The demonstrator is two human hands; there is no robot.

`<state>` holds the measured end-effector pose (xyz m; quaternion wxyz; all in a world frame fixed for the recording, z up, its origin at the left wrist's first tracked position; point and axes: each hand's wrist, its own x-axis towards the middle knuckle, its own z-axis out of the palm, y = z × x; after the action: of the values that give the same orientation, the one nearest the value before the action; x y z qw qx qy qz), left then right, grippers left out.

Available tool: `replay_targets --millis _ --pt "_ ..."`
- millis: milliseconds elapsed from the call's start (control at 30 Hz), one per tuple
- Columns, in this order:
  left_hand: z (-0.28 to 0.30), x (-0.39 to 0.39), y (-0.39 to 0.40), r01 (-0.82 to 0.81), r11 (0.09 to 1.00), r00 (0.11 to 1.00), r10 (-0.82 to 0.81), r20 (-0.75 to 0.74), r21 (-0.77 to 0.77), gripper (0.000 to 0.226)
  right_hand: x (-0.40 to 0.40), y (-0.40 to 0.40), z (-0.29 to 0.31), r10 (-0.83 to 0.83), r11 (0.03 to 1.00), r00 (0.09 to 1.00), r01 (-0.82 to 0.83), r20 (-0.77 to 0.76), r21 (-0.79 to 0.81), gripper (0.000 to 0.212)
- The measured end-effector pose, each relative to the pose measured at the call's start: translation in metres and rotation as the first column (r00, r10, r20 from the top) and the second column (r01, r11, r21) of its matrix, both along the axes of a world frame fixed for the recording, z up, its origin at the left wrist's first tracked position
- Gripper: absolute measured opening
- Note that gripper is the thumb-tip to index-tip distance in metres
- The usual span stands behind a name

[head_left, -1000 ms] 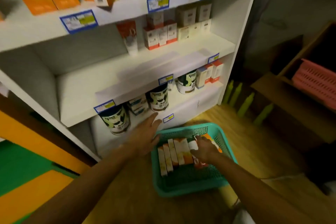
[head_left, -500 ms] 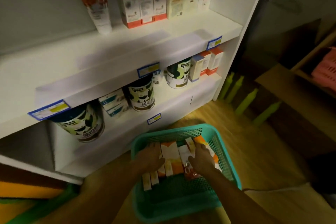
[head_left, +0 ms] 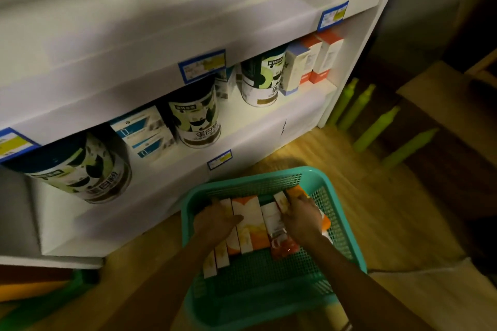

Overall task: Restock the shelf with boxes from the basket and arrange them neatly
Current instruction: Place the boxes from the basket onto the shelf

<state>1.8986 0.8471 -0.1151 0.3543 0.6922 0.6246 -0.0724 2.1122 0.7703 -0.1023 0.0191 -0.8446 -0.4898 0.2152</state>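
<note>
A teal basket (head_left: 347, 226) is sitting on the wooden floor (head_left: 390, 223) just in front of a white shelf unit (head_left: 161, 43). Orange-and-white boxes (head_left: 246, 223) are lying side by side in the basket. The left hand (head_left: 216, 220) is resting on the leftmost boxes, fingers curling over their far ends. The right hand (head_left: 302, 219) is gripping a box at the right of the row. Green-and-black tins (head_left: 197, 118) are standing on the low shelf, blue price tags (head_left: 201, 65) lining the shelf edges. The room is looking dim.
</note>
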Motion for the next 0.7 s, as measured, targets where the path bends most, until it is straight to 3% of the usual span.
replay_targets --millis 100,200,233,333,367,433,567,700 --pt "0.009 -0.007 -0.001 -0.017 0.997 1.000 0.016 0.017 0.070 0.055 -0.002 -0.006 0.006 0.032 0.999 0.999 -0.032 -0.002 -0.013 0.055" --pt "0.022 -0.005 -0.004 -0.030 0.991 0.999 0.032 -0.017 0.128 0.029 -0.007 -0.010 0.018 -0.060 0.996 0.998 0.062 -0.024 0.070 0.047" --pt "0.025 -0.004 -0.006 -0.047 0.994 0.999 0.048 -0.003 0.100 0.036 -0.008 -0.010 0.023 -0.098 0.989 0.994 0.102 -0.043 0.103 0.044" --pt "0.008 -0.003 -0.009 -0.108 0.993 0.990 0.113 0.089 -0.057 0.098 -0.011 -0.012 0.044 -0.187 0.957 0.967 0.219 -0.176 0.190 0.038" --pt "-0.010 -0.004 -0.006 -0.111 0.991 0.988 0.118 0.096 -0.069 0.107 -0.014 -0.014 0.050 -0.187 0.947 0.955 0.238 -0.229 0.218 0.036" --pt "-0.037 -0.006 -0.001 -0.099 0.991 0.985 0.111 0.130 -0.095 0.101 -0.016 -0.019 0.052 -0.180 0.933 0.926 0.268 -0.331 0.242 0.029" --pt "0.007 -0.011 -0.008 -0.074 0.993 0.983 0.088 0.160 -0.090 0.064 -0.021 -0.023 0.044 -0.263 0.896 0.828 0.399 -0.495 0.192 0.036" --pt "0.012 -0.012 -0.009 -0.055 0.996 0.983 0.067 0.173 -0.075 0.057 -0.029 -0.026 0.038 -0.344 0.856 0.723 0.503 -0.598 0.116 0.034"
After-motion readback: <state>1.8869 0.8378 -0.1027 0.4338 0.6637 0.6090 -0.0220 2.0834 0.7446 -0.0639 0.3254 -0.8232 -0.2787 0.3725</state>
